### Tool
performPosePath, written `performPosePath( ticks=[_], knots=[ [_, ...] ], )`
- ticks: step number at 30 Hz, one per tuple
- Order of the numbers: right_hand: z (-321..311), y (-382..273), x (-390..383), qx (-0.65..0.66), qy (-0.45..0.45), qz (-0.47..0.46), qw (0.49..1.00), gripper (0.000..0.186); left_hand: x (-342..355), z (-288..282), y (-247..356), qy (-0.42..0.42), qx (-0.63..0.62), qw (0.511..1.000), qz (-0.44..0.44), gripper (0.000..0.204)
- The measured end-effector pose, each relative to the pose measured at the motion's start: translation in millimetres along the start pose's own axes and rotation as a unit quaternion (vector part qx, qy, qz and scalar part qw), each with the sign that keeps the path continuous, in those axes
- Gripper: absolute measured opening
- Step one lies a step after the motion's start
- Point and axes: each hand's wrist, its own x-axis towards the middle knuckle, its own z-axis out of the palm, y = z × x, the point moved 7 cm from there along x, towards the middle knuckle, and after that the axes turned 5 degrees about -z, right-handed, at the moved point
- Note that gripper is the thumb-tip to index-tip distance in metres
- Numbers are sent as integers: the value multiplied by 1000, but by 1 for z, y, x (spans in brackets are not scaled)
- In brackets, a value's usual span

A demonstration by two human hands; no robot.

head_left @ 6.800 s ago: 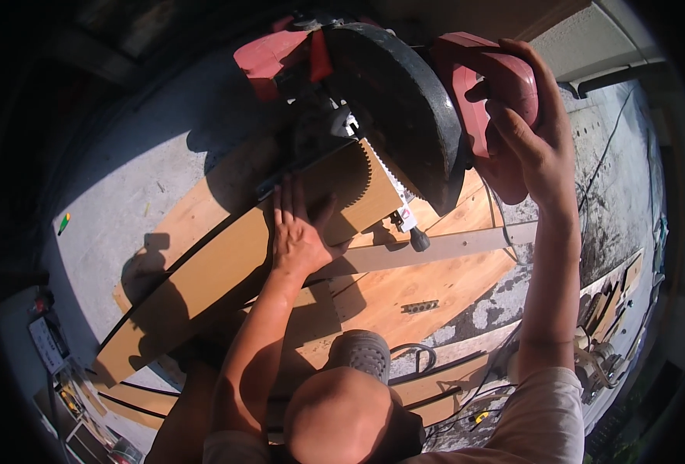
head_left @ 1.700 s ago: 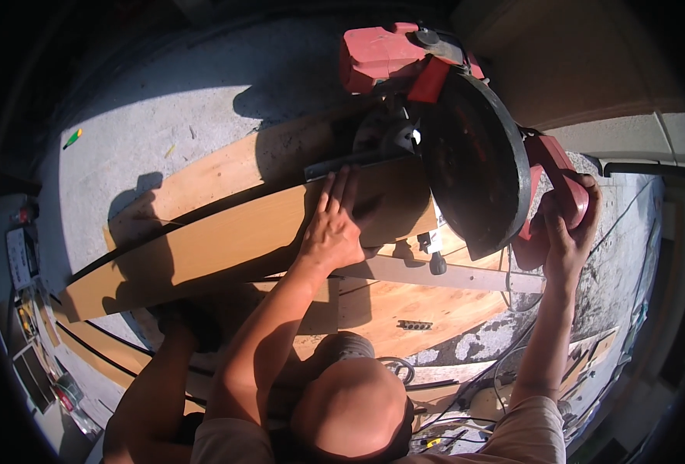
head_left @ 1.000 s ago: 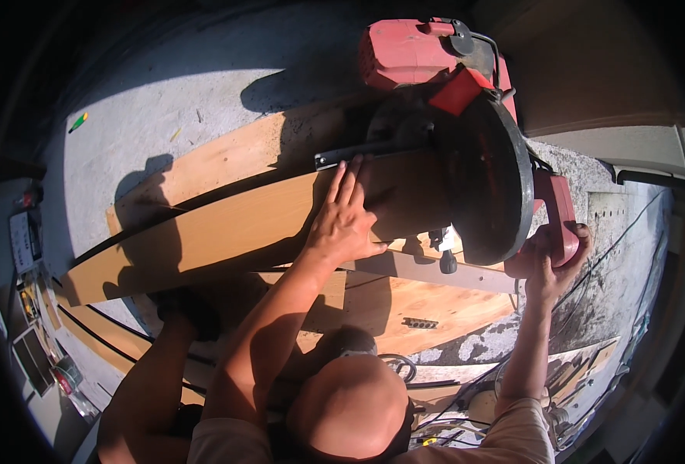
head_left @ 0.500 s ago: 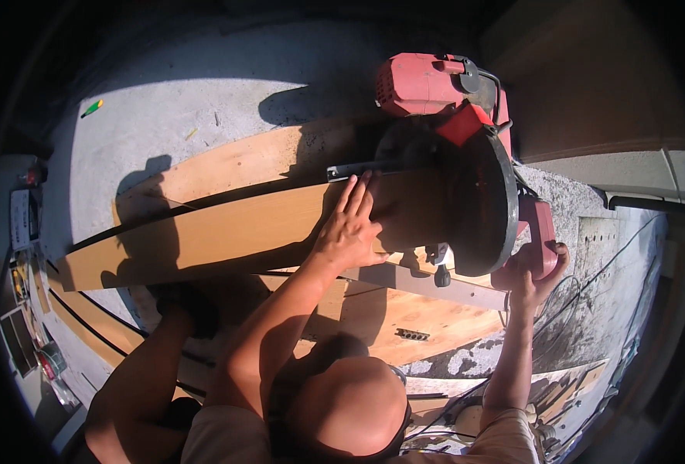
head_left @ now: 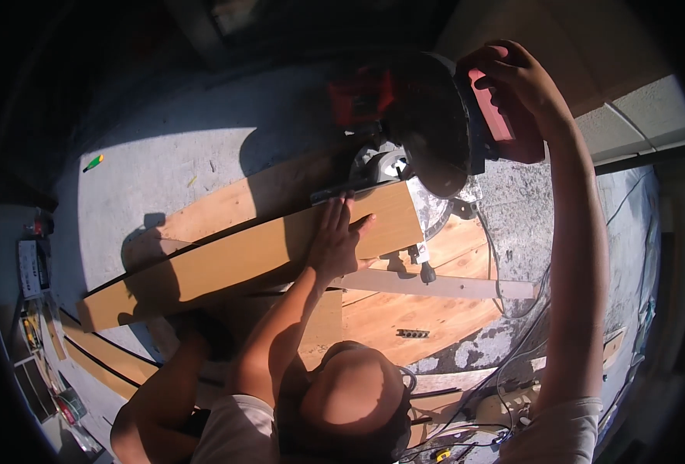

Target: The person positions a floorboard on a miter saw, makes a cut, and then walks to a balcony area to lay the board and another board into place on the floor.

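Observation:
My left hand (head_left: 335,241) lies flat on a long yellowish-brown wooden board (head_left: 226,255), fingers stretched out with their tips at the dark metal fence (head_left: 331,195) along its far edge. The board's right end rests at the base of a mitre saw (head_left: 427,124). High at the right, my right hand (head_left: 520,73) is wrapped round the saw's red handle (head_left: 493,108). The saw head is raised, and its dark round guard stands apart from the board. Shadow hides much of the red motor (head_left: 362,97).
Plywood pieces (head_left: 404,309) lie beneath and behind the saw. A pale strip of wood (head_left: 466,286) crosses them near a small metal piece with holes (head_left: 412,334). Cables (head_left: 512,356) run over the floor at the right. A green-and-yellow object (head_left: 93,163) lies at the far left.
My right hand has lifted the saw head up and away, uncovering the board's right end and the saw base. My left hand stays flat on the board.

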Motion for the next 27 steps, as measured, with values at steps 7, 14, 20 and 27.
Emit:
performPosePath(
  ticks=[7, 14, 20, 27],
  knots=[
    [-26, 27, 68, -78, -91, 14, 993, 29, 10, -15, 18, 27, 11, 998, 47, 83],
    [-10, 9, 81, -78, -97, -31, 992, 27, -58, -41, -90, 124, 147, 964, -182, 69],
    [-37, 28, 76, -82, -66, -27, 994, 27, -26, -53, -150, -445, -47, 821, -355, 91],
    [13, -16, 60, -114, -40, 19, 993, 31, -90, -19, -241, -425, -69, 867, -252, 93]
  ],
)
